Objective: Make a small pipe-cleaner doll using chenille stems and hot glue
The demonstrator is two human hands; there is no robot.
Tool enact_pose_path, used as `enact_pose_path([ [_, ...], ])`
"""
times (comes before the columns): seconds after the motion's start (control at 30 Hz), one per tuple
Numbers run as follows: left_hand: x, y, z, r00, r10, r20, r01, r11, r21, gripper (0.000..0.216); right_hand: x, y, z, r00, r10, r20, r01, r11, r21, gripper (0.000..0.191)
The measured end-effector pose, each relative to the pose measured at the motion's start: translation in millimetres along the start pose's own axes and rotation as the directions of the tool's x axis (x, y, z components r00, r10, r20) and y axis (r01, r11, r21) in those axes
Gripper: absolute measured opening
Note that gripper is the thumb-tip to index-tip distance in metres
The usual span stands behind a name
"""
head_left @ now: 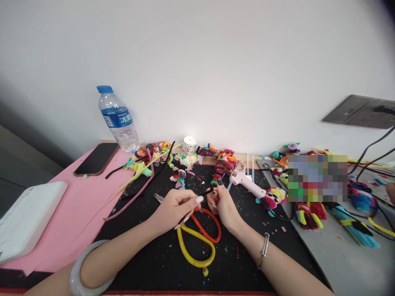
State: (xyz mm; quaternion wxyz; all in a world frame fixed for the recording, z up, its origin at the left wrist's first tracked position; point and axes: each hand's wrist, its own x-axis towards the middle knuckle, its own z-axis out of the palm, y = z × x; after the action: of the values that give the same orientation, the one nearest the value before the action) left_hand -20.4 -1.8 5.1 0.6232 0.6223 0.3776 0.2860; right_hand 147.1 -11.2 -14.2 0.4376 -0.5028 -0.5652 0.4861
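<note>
My left hand [177, 205] is closed in a pinch on a thin black pipe cleaner [206, 192] that runs across to my right hand [222, 203]. That hand is closed around a small red fuzzy piece [215, 195]. Both hover over a black mat [160, 263]. Just below them lie scissors [200, 236] with one red and one yellow handle loop; the blades poke out left of my left hand. A pale bangle sits on my left wrist and a thin bracelet on my right.
A pink glue gun [247, 181] lies right of my hands. Several fuzzy craft figures [222, 162] and loose pipe cleaners [138, 187] crowd the back. A water bottle [119, 121], phone [96, 159], white jar [189, 144] and white box [26, 216] stand left; cables [370, 160] run right.
</note>
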Motion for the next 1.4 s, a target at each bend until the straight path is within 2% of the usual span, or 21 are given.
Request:
enact_pose_path([
  [0.2,3.4,-1.0,-0.3,0.987,-0.103,0.124,0.129,0.966,-0.223,0.037,0.7,-2.5,0.1,1.000,0.001,-0.014,-0.001,1.000,0.003,0.049],
  [0.4,4.9,0.3,-0.1,0.982,-0.130,0.135,0.164,0.946,-0.280,0.037,0.7,-5.6,0.4,1.000,-0.002,-0.016,0.002,1.000,-0.016,0.046],
  [0.6,4.1,-0.8,-1.4,0.993,-0.103,0.061,0.111,0.983,-0.149,0.036,1.0,-11.2,0.0,1.000,-0.021,-0.019,0.020,0.999,-0.035,0.042],
  [0.83,1.5,1.5,-0.8,0.999,0.035,-0.001,-0.035,0.998,0.052,0.036,0.9,-13.2,0.9,1.000,-0.009,-0.015,0.009,0.999,-0.037,0.043],
  [1.07,2.2,4.3,-2.6,0.988,0.152,-0.029,-0.138,0.953,0.270,0.034,0.7,-8.7,0.3,1.000,-0.014,-0.005,0.014,0.999,-0.040,0.043],
  [1.4,3.2,0.8,-6.6,0.965,0.256,-0.047,-0.211,0.877,0.432,0.034,-0.6,-6.6,0.8,1.000,-0.009,-0.003,0.009,1.000,0.015,0.044],
])
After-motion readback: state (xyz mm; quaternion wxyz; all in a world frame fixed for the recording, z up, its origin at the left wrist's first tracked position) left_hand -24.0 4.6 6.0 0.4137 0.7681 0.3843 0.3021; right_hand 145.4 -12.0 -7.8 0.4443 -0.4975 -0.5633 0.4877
